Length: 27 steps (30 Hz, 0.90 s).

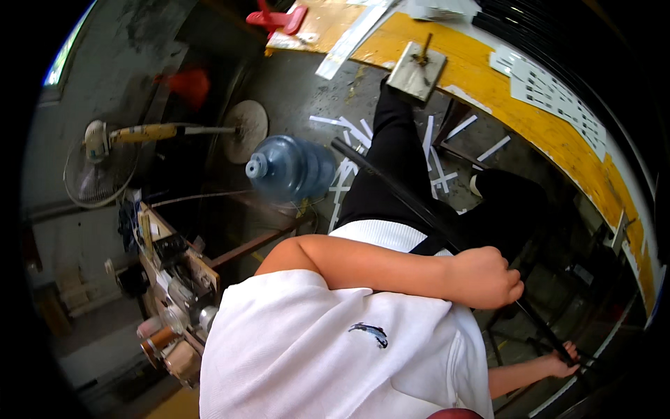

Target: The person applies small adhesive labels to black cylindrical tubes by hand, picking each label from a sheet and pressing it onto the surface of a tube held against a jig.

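A long, thin black bar slants across my lap, from above my thigh down to the lower right. My left arm reaches across my body, and my left hand is closed in a fist around the bar near its middle. Farther down, by the bar's lower right end, my right hand has its fingers wrapped round it. Part of that end is lost in dark shadow, so whether it touches anything there is unclear.
A worn yellow workbench curves along the top and right, bearing a metal plate with a bolt, a red clamp, a label sheet and black strips. White strips, a blue water jug and a fan stand leftward.
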### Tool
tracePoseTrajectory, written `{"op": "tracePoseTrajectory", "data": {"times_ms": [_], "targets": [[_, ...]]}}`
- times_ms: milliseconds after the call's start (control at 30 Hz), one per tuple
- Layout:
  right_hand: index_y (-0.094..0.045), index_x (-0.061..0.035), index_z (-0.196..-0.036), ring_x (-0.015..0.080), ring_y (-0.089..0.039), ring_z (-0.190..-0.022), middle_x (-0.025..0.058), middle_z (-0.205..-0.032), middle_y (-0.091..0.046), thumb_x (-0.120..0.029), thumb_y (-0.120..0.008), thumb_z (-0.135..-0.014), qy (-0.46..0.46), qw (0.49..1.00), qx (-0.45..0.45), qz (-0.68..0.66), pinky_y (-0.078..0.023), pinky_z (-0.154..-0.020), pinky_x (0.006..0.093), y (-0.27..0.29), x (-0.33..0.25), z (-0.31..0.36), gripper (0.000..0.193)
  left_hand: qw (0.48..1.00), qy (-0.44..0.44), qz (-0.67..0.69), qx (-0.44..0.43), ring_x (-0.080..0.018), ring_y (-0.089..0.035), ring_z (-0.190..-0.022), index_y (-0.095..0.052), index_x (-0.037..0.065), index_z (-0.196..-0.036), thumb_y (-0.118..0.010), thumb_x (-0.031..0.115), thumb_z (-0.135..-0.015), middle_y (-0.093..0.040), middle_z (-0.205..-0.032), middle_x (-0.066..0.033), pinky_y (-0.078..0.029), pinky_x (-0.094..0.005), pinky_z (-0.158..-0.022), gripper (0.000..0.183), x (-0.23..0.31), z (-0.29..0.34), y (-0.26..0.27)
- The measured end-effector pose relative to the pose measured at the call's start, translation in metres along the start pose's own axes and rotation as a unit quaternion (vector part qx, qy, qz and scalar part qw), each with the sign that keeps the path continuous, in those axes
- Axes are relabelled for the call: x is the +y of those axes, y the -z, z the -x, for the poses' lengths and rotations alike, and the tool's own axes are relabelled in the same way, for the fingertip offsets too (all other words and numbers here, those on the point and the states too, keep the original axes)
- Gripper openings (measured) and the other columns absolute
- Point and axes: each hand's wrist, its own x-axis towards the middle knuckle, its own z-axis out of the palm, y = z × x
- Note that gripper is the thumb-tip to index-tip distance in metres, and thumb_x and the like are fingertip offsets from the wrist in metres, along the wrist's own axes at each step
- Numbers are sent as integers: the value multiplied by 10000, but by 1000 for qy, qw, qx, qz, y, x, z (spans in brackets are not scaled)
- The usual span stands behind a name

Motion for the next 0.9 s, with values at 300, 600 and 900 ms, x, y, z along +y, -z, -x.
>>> {"op": "tracePoseTrajectory", "data": {"times_ms": [300,600,900], "targets": [[-585,-67,-829,147,-527,-601,32,-643,-555,-232,-590,-886,-47,998,-9,46,-438,-597,318,-120,31,85,175,992,65,26,-108,-237,-620,-662,-588,74,-1187,-716,262,-780,-591,-768,-62,-508,-341,-575,466,-28,-14,11],[-589,-110,-844,57,-483,-581,-42,-668,-509,-409,-613,-919,19,997,70,23,-324,-506,222,-109,-5,36,309,967,133,26,-217,-355,-660,-765,-541,67,-1234,-710,241,-822,-674,-912,-171,-522,-402,-638,478,-58,39,18],[-472,-79,-1134,141,-527,-821,24,-891,-530,-357,-624,-911,-37,979,-82,185,-460,-720,308,-116,26,124,387,978,43,83,-187,-426,-644,-711,-458,61,-1272,-659,222,-883,-667,-902,-232,-506,-477,-577,467,-10,-52,-38]]}}
